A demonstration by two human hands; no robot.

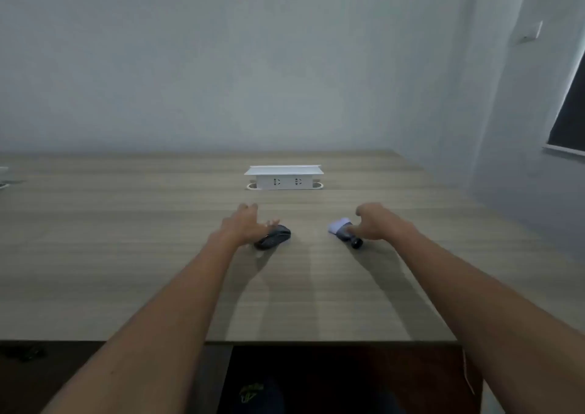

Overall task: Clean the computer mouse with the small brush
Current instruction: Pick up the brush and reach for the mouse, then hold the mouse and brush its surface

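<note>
**Both hands reach out over a mouse and a small brush**

Spread and loose, the left hand (pixel 245 223) sits with its fingers fanned wide above and just behind a black computer mouse (pixel 273 237). The fingertips look to be at the mouse's far edge, though the blur makes it impossible to tell whether they touch it. Nothing is gripped in this hand. The mouse lies flat on the wooden table (pixel 126 223), directly under and slightly to the inner side of that hand, angled with one end toward the viewer.

Across a bare strip of table, the right hand (pixel 378 223) curls partway, fingers bent downward over a small brush (pixel 343 231). Its thumb lies against the brush's dark handle, but whether the fingers have closed around it cannot be told. The brush lies on the table on the inner side of this hand, its pale bristle head pointing away toward the left hand and its dark handle end poking out nearer the viewer, below the thumb.

Beyond both hands, farther along the table and roughly midway between them, stands a white power socket box (pixel 285 179) with its lid raised. Both forearms stretch in bare from the near table edge.
</note>
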